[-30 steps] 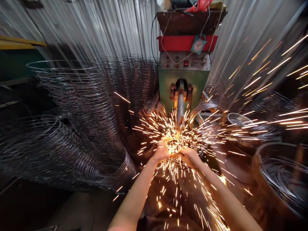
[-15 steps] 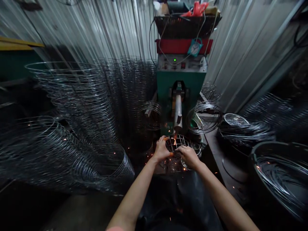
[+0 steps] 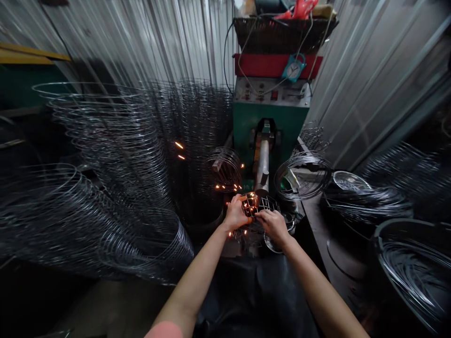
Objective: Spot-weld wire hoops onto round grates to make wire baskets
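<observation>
A small round wire grid (image 3: 269, 204) lies under the metal arm (image 3: 263, 162) of a green machine (image 3: 246, 117), with orange sparks around it. My left hand (image 3: 235, 213) grips the grid's left edge, orange covers showing on its thumb and a finger. At the near right edge, my right hand (image 3: 274, 225) is closed with its fingertips on the grid. The tip of the machine's arm hides part of the grid between my hands.
Tall stacks of wire rings (image 3: 112, 136) fill the left side. Wire coils (image 3: 303, 176) hang right of the machine arm. At the right are a bundle of wires (image 3: 377, 202) and a dark tub (image 3: 378, 234) holding wire rings.
The machine and surroundings have shifted slightly right in view. Sparks have spread to the left of the grid, and the green light on the machine's panel no longer shows.
</observation>
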### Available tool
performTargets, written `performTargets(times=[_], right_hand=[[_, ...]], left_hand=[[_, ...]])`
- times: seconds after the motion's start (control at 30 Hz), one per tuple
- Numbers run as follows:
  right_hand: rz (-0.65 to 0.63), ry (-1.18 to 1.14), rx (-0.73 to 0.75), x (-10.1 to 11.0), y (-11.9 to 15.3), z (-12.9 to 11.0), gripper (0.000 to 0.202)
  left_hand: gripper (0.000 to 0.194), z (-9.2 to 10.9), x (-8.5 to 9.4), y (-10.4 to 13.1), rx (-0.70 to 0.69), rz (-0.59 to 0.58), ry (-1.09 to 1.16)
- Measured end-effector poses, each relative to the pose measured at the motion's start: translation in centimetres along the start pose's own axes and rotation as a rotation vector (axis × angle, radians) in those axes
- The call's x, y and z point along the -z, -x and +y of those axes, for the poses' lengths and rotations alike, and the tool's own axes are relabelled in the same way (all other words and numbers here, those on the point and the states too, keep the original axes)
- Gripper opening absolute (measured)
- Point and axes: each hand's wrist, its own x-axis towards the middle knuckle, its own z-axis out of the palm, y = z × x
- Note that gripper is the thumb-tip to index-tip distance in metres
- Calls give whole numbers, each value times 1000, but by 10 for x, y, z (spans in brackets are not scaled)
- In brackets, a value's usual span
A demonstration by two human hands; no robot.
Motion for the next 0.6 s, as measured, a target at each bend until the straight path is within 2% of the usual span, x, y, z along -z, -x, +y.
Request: performTargets(times=[0.07, 0.17, 0.27, 0.4, 0.5, 0.6], right_hand=[[81, -45, -14, -2, 13, -2, 21], [177, -197, -78, -12, 54, -4, 29], [86, -376, -148, -32, 109, -3, 28], [-73, -426, -198, -60, 170, 3, 30], [-46, -438, -200, -74, 189, 6, 28], [5, -445, -197, -82, 191, 7, 27]], left_hand=[[78, -2, -2, 2, -32, 10, -66], [83, -3, -5, 5, -36, 28, -143], [85, -5, -6, -1, -18, 47, -162], [80, -9, -5, -15, 40, 72, -138], [79, -12, -5, -23, 71, 90, -140], [77, -13, -6, -25, 58, 92, -160]])
